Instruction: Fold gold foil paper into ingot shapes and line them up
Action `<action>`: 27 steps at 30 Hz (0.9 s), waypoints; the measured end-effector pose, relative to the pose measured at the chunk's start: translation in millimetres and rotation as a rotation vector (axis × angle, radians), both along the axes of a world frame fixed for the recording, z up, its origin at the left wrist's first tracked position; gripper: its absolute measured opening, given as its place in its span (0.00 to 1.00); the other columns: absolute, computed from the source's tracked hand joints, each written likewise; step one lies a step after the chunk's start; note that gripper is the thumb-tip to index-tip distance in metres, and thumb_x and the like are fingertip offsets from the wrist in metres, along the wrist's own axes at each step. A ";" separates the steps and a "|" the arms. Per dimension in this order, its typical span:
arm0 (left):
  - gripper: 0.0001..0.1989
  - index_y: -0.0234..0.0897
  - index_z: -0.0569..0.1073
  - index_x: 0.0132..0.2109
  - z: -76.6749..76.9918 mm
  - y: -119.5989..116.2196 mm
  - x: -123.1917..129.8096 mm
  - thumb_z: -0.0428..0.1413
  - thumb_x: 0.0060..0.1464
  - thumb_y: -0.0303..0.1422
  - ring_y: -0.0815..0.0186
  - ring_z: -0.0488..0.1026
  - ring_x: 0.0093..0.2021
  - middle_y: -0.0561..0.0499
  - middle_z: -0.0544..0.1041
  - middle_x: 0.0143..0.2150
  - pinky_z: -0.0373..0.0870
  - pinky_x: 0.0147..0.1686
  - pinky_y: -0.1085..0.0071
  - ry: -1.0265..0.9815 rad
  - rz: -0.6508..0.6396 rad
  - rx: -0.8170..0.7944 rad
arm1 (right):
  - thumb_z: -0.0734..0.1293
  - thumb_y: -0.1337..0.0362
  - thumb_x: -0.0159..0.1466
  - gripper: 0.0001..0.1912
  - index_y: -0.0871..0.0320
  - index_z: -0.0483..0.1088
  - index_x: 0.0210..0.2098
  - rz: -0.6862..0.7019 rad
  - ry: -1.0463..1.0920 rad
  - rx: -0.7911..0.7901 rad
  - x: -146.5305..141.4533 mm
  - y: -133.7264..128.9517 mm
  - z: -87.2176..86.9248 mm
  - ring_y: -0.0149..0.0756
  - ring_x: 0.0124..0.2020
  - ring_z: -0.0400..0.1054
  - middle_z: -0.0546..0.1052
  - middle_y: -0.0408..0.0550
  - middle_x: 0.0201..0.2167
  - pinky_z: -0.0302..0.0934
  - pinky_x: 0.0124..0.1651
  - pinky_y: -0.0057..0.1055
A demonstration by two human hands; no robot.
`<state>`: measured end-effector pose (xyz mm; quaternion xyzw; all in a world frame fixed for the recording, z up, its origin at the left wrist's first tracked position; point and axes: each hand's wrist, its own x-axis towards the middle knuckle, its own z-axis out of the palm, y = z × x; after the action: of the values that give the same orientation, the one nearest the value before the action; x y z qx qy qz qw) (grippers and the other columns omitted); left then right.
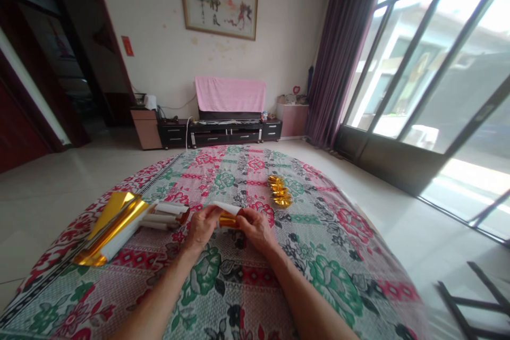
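"Gold-and-white paper (228,221): seen where?"

"Over the middle of the patterned tablecloth (223,287), between 2 hands. Hard to tell if touching the tablecloth."

"Held how?"

"Pinched at the left end by the left hand (202,227), in a narrow grip; pinched likewise at the right end by the right hand (258,229). White along the far side, gold on the near side."

"And on the tablecloth's left part?"

"Gold foil (121,224), loosely rolled, with white backing showing. Just beside, toward the tablecloth's middle, slim white rolls (159,219) in a small heap."

"Right of the tablecloth's middle?"

"Crinkled gold pieces (280,191), set close together in a short row from far to near. Too bunched for a sure count."

"Past the tablecloth's far edge?"

"Low black cabinet (211,139), with a pink cloth (231,94) draped above; higher up, a framed picture (219,6). Past the right edge, a dark frame (478,304), cut off."
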<state>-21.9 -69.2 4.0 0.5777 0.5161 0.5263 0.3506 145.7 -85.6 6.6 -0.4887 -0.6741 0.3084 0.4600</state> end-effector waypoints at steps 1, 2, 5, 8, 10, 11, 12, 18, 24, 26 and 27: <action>0.17 0.35 0.71 0.25 2.0 -0.4 -0.5 0.53 0.47 0.46 0.73 0.58 0.15 0.60 0.59 0.12 0.54 0.18 0.77 -0.020 0.017 0.006 | 0.60 0.61 0.56 0.12 0.61 0.72 0.30 0.005 -0.008 -0.001 -0.2 -0.5 0.2 0.26 0.23 0.59 0.68 0.40 0.20 0.52 0.25 0.20; 0.17 0.35 0.70 0.25 3.9 -0.9 -0.8 0.53 0.47 0.46 0.74 0.56 0.14 0.61 0.57 0.11 0.51 0.17 0.77 -0.045 0.025 0.003 | 0.60 0.62 0.55 0.12 0.61 0.73 0.31 0.008 -0.015 -0.004 -0.5 -0.8 0.0 0.26 0.23 0.59 0.69 0.40 0.21 0.53 0.26 0.20; 0.16 0.35 0.69 0.26 8.2 -3.5 0.1 0.53 0.47 0.45 0.75 0.53 0.11 0.61 0.56 0.09 0.48 0.14 0.78 -0.112 -0.002 -0.049 | 0.60 0.62 0.55 0.12 0.60 0.74 0.31 -0.012 -0.023 -0.002 -1.8 0.7 -2.9 0.26 0.22 0.59 0.70 0.41 0.20 0.52 0.25 0.20; 0.14 0.33 0.72 0.35 10.4 -6.1 2.3 0.53 0.47 0.41 0.74 0.57 0.11 0.60 0.62 0.10 0.52 0.14 0.79 -0.168 -0.074 -0.129 | 0.60 0.63 0.55 0.13 0.60 0.75 0.30 -0.090 -0.005 0.021 -3.8 5.0 -8.7 0.26 0.21 0.60 0.70 0.41 0.19 0.53 0.24 0.21; 0.16 0.33 0.71 0.41 11.7 -7.3 3.4 0.52 0.46 0.37 0.71 0.64 0.14 0.56 0.69 0.14 0.57 0.15 0.78 -0.217 -0.114 -0.174 | 0.59 0.63 0.55 0.13 0.60 0.74 0.32 -0.155 0.040 0.001 -5.0 7.9 -12.5 0.27 0.20 0.61 0.70 0.41 0.18 0.54 0.24 0.21; 0.17 0.33 0.71 0.43 12.4 -7.7 3.7 0.52 0.46 0.36 0.69 0.67 0.17 0.54 0.73 0.18 0.60 0.16 0.77 -0.239 -0.134 -0.191 | 0.59 0.63 0.55 0.14 0.60 0.74 0.34 -0.172 0.079 -0.025 -5.5 9.0 -13.8 0.27 0.19 0.61 0.70 0.41 0.17 0.54 0.23 0.21; 0.17 0.34 0.71 0.43 13.1 -8.1 3.9 0.52 0.45 0.35 0.68 0.70 0.20 0.52 0.75 0.23 0.63 0.18 0.76 -0.255 -0.156 -0.198 | 0.59 0.63 0.55 0.15 0.60 0.74 0.35 -0.179 0.120 -0.053 -5.8 9.7 -14.5 0.27 0.18 0.62 0.70 0.40 0.17 0.55 0.22 0.22; 0.10 0.33 0.74 0.34 19.6 -12.8 4.3 0.55 0.41 0.31 0.61 0.72 0.42 0.47 0.76 0.44 0.69 0.34 0.73 -0.256 -0.335 -0.117 | 0.59 0.56 0.56 0.23 0.61 0.67 0.48 -0.234 0.322 -0.109 -5.1 8.6 -5.6 0.31 0.22 0.66 0.75 0.47 0.30 0.60 0.22 0.25; 0.06 0.34 0.73 0.31 18.3 -14.3 4.2 0.56 0.41 0.30 0.60 0.71 0.48 0.46 0.75 0.48 0.66 0.46 0.68 -0.236 -0.371 -0.101 | 0.57 0.48 0.59 0.27 0.60 0.68 0.48 -0.190 0.376 -0.143 4.6 9.0 -0.5 0.36 0.30 0.69 0.75 0.50 0.35 0.64 0.27 0.29; 0.07 0.35 0.74 0.32 14.9 -12.0 3.9 0.55 0.43 0.30 0.59 0.70 0.49 0.45 0.74 0.49 0.66 0.47 0.66 -0.181 -0.421 -0.095 | 0.59 0.48 0.58 0.25 0.58 0.69 0.47 -0.168 0.452 -0.119 9.8 10.1 -1.7 0.37 0.38 0.68 0.74 0.50 0.41 0.64 0.35 0.29; 0.08 0.35 0.74 0.33 13.2 -10.8 3.9 0.54 0.43 0.29 0.59 0.70 0.49 0.45 0.74 0.50 0.66 0.47 0.66 -0.148 -0.446 -0.084 | 0.61 0.49 0.58 0.25 0.57 0.69 0.48 -0.151 0.503 -0.140 12.1 10.7 -2.5 0.38 0.40 0.68 0.74 0.50 0.43 0.64 0.37 0.29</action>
<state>-18.0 -80.0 17.2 0.6223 0.3700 0.4546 0.5188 157.8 -74.9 4.1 -0.4762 -0.4775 0.4308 0.5997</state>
